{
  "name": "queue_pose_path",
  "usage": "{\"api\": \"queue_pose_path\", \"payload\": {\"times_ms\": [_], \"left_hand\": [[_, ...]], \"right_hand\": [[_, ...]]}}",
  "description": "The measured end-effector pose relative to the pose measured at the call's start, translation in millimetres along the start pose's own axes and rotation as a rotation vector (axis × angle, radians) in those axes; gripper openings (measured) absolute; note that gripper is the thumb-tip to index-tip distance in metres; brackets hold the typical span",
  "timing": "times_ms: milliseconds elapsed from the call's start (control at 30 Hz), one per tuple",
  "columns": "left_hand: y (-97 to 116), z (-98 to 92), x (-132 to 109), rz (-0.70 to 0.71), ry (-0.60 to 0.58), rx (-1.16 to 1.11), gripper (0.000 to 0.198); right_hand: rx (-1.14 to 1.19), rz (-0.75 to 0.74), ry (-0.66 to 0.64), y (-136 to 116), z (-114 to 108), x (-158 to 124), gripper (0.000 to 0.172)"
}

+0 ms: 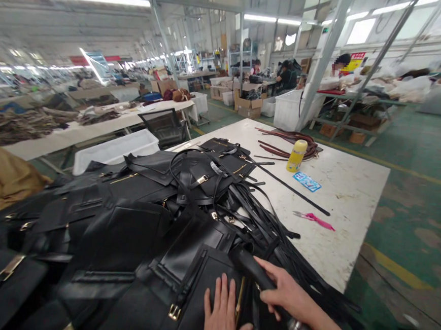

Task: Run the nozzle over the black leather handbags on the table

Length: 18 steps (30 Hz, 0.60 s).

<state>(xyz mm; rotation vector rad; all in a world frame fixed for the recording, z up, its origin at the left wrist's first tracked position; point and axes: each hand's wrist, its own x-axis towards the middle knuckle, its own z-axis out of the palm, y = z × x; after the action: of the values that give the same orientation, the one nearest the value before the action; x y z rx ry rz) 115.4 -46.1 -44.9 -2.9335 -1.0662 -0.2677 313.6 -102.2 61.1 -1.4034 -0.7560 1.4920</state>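
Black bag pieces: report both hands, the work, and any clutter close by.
Left hand flat, open, on a black bag piece. Right hand closed around a black curved tool. Gold zip between them. Black straps crowd just beyond the tool.

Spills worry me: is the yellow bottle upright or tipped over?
Upright: the bottle stands on its base on the table, its rounded top uppermost.

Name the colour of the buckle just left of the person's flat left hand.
The buckle is gold-coloured; it shows in the head view, the only one.
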Motion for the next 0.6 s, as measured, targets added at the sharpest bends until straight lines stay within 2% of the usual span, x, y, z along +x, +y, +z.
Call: {"api": "queue_pose_path", "payload": {"times_ms": [67,167,300,367,500,600], "left_hand": [[0.3,11.2,-5.2,0.019,0.035,-0.016,0.084],[0.5,28.1,-9.6,0.015,0.101,-0.042,0.088],[2.6,40.6,-10.8,-0.061,0.169,-0.088,0.084],[4.3,44.6,-11.5,-0.119,0.192,-0.106,0.076],[9.1,57.8,-12.0,-0.2,0.304,-0.076,0.049],[15.6,67.4,-7.4,-0.248,0.377,-0.073,0.04]], "right_hand": [[-0.029,0.006,-0.113,-16.7,10.9,22.4,0.077],[-0.051,0.043,-0.232,-26.0,31.4,62.7,0.073],[-0.083,0.061,-0.248,-27.7,53.2,104.5,0.069],[-0.098,0.071,-0.258,-31.4,55.4,108.8,0.068],[-0.133,0.119,-0.299,-35.8,51.6,94.6,0.069],[-0.168,0.09,-0.266,-29.8,59.8,89.8,0.069]]}}
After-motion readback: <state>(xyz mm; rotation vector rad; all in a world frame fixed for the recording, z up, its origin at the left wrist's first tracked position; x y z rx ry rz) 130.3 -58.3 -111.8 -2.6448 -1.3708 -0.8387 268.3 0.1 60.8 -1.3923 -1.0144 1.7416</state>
